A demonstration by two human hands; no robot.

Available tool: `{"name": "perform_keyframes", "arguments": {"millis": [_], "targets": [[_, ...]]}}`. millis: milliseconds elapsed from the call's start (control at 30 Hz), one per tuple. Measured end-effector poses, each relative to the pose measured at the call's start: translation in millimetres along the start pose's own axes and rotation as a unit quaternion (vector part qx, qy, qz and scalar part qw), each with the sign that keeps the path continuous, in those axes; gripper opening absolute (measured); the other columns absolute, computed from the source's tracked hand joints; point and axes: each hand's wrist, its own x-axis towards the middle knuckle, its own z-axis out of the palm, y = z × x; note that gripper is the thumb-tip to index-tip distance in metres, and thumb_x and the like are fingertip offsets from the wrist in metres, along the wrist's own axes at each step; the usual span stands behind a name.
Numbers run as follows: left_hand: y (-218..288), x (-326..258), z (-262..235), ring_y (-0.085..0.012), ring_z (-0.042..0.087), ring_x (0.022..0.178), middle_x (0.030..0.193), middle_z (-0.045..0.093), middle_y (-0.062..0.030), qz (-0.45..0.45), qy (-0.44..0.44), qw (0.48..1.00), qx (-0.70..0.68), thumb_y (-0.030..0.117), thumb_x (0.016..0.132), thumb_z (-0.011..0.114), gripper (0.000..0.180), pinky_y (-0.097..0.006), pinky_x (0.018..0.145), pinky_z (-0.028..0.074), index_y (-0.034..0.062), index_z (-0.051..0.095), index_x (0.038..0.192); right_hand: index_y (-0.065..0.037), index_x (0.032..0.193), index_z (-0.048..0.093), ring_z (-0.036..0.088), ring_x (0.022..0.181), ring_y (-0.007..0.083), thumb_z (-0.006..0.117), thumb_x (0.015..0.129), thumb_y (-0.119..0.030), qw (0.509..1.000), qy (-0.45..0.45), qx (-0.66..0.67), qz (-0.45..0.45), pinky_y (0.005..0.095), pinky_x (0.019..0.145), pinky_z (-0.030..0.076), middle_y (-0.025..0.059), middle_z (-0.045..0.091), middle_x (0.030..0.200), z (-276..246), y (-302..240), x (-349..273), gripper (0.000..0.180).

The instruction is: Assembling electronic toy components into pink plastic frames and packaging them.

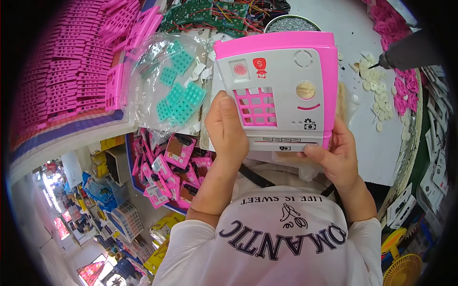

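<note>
Both hands hold up a pink-and-white toy money box front panel (286,62) above the white work table (367,157). It tilts slightly, its printed face turned toward me. A pink grid of openings, a round hole and a slot along the lower edge show on it. My left hand (228,126) grips the left side, thumb upright along the edge. At the lower right corner my right hand (338,155) is closed, its thumb on the front near the slot. The fingers behind the panel are partly hidden. Left of it, turquoise rubber keypads (181,102) lie in a clear plastic bag (138,90).
Pink panels (67,62) are stacked at far left. A bin of pink parts (174,164) sits left of my lap. Circuit boards (210,16) and a tin of screws (291,24) lie behind. An electric screwdriver (410,50) hangs over cream discs (379,97) at right.
</note>
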Motion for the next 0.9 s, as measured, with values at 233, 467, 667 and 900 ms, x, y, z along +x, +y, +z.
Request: {"name": "perform_keyframes", "arguments": {"millis": [233, 467, 667, 900], "targets": [[8.7, 6.3, 15.8, -0.0043, 0.047, 0.073, 0.079, 0.055, 0.0032, -0.030, -0.024, 0.998, -0.045, 0.033, 0.108, 0.046, 0.038, -0.023, 0.065, 0.040, 0.0001, 0.061, 0.096, 0.002, 0.136, 0.052, 0.069, 0.090, 0.0164, 0.074, 0.086, 0.003, 0.997, 0.002, -0.062, 0.037, 0.0301, 0.069, 0.061, 0.0107, 0.069, 0.115, -16.8, -12.7, -3.4, 0.055], [7.9, 51.8, -9.2, -0.0106, 0.060, 0.085, 0.098, 0.066, -0.0056, 0.052, -0.196, 0.966, -0.158, 0.018, 0.097, 0.066, 0.023, -0.026, 0.072, 0.048, -0.0030, 0.065, 0.107, 0.005, 0.122, 0.065, 0.070, 0.085, 0.0144, 0.072, 0.084, 0.005, 0.971, -0.040, -0.238, -0.007, 0.0295, 0.074, 0.059, 0.0094, 0.073, 0.104, -58.7, -51.5, 4.6, 0.038], [16.8, 57.2, -9.8, -0.0337, 0.070, 0.099, 0.106, 0.069, -0.0167, 0.333, -0.375, 0.864, 0.046, 0.013, 0.082, 0.077, 0.023, -0.040, 0.084, 0.057, -0.0012, 0.069, 0.098, -0.007, 0.120, 0.071, 0.058, 0.127, 0.0350, 0.062, 0.078, 0.004, 0.744, -0.174, -0.588, -0.267, 0.0437, 0.111, 0.043, 0.0101, 0.072, 0.117, -101.7, -69.3, 38.6, 0.044], [-15.3, 3.9, -27.3, -0.0401, 0.063, 0.113, 0.122, 0.065, -0.0125, 0.313, -0.488, 0.790, 0.199, 0.008, 0.063, 0.078, 0.043, -0.047, 0.089, 0.056, 0.0123, 0.071, 0.105, -0.015, 0.130, 0.068, 0.020, 0.148, 0.0474, 0.063, 0.079, -0.025, 0.694, -0.205, -0.661, -0.198, 0.0575, 0.120, 0.022, 0.0145, 0.034, 0.161, -112.0, -60.3, 33.0, 0.052]]}}
